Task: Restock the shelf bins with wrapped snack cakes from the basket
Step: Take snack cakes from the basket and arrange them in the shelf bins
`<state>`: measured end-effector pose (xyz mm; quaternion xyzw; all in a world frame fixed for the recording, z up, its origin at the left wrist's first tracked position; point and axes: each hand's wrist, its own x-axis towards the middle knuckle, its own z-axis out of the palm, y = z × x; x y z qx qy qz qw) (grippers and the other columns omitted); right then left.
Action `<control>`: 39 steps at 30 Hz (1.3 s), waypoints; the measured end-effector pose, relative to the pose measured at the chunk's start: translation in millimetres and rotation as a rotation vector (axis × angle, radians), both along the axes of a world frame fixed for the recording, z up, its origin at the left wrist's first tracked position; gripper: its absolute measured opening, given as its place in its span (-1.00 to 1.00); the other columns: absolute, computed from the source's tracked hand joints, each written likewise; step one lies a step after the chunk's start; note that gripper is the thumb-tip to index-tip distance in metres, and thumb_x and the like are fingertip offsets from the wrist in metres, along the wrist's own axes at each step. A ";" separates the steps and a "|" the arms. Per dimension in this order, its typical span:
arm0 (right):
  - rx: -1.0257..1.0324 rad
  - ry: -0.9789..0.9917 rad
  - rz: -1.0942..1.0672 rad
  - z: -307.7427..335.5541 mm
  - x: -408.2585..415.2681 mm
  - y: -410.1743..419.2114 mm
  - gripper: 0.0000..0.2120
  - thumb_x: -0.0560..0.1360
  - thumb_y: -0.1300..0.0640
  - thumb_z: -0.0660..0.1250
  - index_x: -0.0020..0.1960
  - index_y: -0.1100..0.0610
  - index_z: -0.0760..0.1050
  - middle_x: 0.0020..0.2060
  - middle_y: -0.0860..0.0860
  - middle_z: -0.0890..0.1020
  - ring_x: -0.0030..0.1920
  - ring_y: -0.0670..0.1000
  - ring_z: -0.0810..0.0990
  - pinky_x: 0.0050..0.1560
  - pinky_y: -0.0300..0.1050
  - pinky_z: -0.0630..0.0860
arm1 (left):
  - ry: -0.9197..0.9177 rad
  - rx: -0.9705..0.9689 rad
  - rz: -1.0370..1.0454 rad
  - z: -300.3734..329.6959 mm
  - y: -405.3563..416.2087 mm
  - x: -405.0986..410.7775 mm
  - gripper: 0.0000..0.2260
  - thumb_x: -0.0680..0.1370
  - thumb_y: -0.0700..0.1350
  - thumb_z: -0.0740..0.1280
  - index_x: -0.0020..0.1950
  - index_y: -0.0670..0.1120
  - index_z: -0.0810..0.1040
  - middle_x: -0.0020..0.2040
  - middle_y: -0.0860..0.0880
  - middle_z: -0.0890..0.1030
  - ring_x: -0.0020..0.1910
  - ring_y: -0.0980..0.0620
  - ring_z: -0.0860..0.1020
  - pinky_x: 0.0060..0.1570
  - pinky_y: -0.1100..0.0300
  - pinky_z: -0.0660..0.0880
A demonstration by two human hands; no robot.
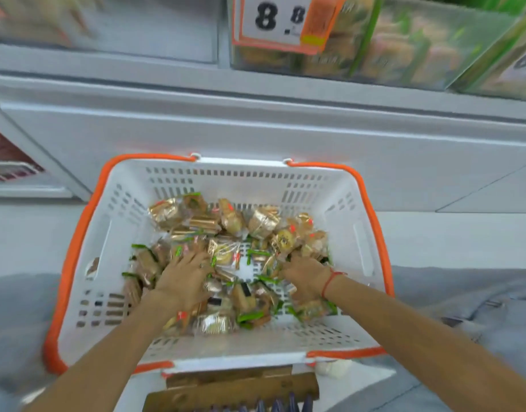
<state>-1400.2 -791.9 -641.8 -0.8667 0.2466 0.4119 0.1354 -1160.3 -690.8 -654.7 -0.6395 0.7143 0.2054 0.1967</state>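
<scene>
Below the white shelf front, a white slotted plastic basket with orange rim and handles [342, 203] sat on the pale floor, and everything else is placed against it. Inside the basket lay a loose heap of small wrapped snack cakes in clear crinkled film with gold, green and red print [235, 233], tan and brown through the wrappers; the heap covered most of the basket's bottom, with a bare patch of slotted floor near its middle.

The left hand [183, 278] reached in over the basket's near wall, palm down on the left half of the heap, its fingers [193, 258] spread and fairly straight, pressing on wrappers rather than closed round any one. The right hand [306, 276], with a thin red string bracelet [330, 281] at the wrist, came in over the near right corner, knuckles up, its fingers pushed down among the cakes; motion blur left it unclear whether they gripped anything.

Above the basket, on the shelf, stood a clear plastic shelf bin with green dividers [410, 46] holding more wrapped cakes, and an orange-bordered white price card printed 8.8 [273, 19] hung at its front.
</scene>
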 end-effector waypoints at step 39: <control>0.211 -1.215 -0.664 264.6 10.6 -88.5 -0.73 0.43 0.19 0.46 0.11 0.14 0.58 0.00 0.00 0.67 -0.02 -0.06 0.66 -0.02 -0.23 0.57 | 1.391 -0.650 0.618 235.5 -99.9 -51.0 -0.89 0.51 -0.15 0.39 -0.01 0.02 0.56 -0.09 0.12 0.65 -0.06 0.22 0.60 -0.08 0.41 0.47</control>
